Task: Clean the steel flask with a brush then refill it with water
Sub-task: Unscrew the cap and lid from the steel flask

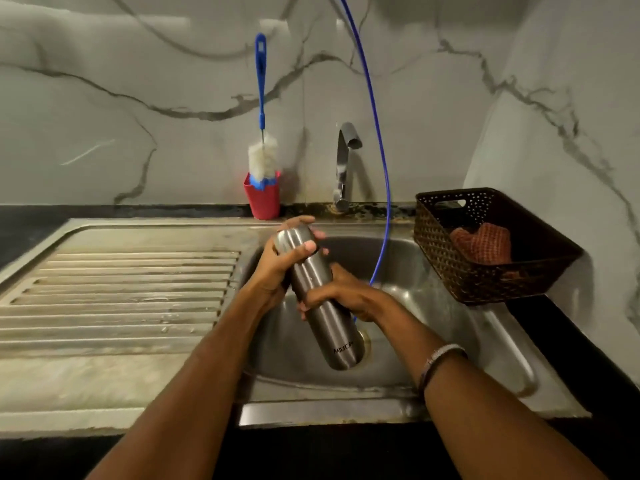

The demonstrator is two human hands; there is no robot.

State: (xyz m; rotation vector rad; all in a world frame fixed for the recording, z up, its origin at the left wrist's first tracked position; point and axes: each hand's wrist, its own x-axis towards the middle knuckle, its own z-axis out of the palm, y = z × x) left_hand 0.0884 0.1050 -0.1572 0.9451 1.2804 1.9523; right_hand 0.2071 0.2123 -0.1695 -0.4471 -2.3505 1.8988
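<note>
A steel flask [323, 306] is held tilted over the sink basin [433, 278], its top end pointing up and away from me. My left hand [277, 265] grips its upper end, fingers wrapped round the cap area. My right hand [341, 294] grips the flask's middle from the right. A bottle brush [262, 147] with a blue handle and white bristles stands upright in a red cup [262, 200] against the back wall, left of the tap [344, 168]. No water is seen running from the tap.
A ridged steel drainboard [114, 289] lies left of the basin. A dark woven basket [491, 244] holding a reddish cloth [485, 242] sits at the right. A thin blue hose [375, 133] hangs from above into the basin. Marble walls stand behind and to the right.
</note>
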